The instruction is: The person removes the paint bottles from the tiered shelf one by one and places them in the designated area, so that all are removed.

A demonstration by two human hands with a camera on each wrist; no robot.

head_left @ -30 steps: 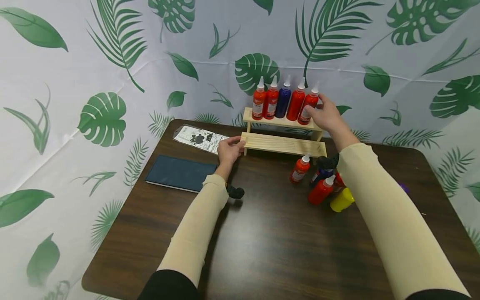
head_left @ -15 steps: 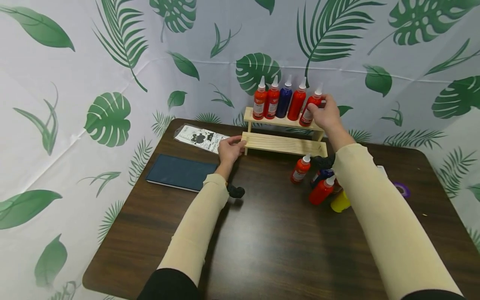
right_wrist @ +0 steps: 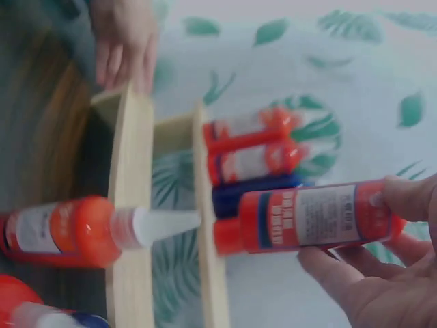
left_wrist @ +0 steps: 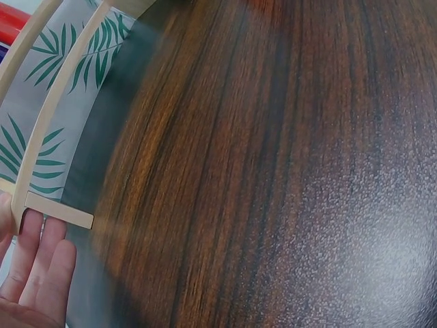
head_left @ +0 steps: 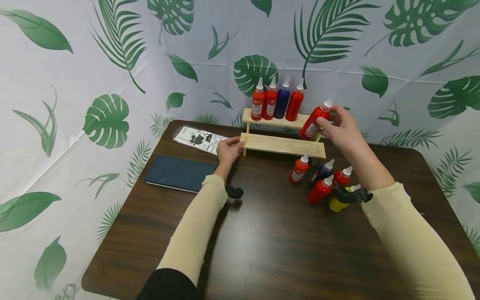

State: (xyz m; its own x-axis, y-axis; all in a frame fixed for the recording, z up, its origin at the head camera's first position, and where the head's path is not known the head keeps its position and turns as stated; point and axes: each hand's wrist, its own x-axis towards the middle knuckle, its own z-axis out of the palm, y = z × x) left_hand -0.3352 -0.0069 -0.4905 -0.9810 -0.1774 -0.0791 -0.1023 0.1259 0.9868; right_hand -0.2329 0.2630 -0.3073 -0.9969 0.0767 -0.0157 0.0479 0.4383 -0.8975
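Observation:
My right hand (head_left: 343, 129) grips a red squeeze bottle (head_left: 314, 121) with a white nozzle, tilted, at the right end of a two-tier wooden rack (head_left: 283, 143). Fingers and thumb wrap the bottle's upper part in the right wrist view, its printed label (right_wrist: 328, 215) facing that camera. On the rack's upper shelf, three red bottles (head_left: 294, 105) and a blue bottle (head_left: 282, 102) stand in a row. The left hand (head_left: 229, 151) pinches the left end of the lower shelf, thumb above and fingers (left_wrist: 51, 266) beneath, beside the rack's leg (left_wrist: 60, 209).
Right of centre, an orange-red bottle (head_left: 298, 170), a second blue bottle (head_left: 321, 171), two red bottles (head_left: 319, 191) and a yellow bottle (head_left: 337, 205) stand on the dark wood table (head_left: 255, 241). A ruler-set packet (head_left: 200, 138) and a navy notebook (head_left: 180, 173) lie at left.
The right hand has drawn the red bottle off the upper shelf's right end, toward the right and front, tilting it further. The left hand stays on the rack.

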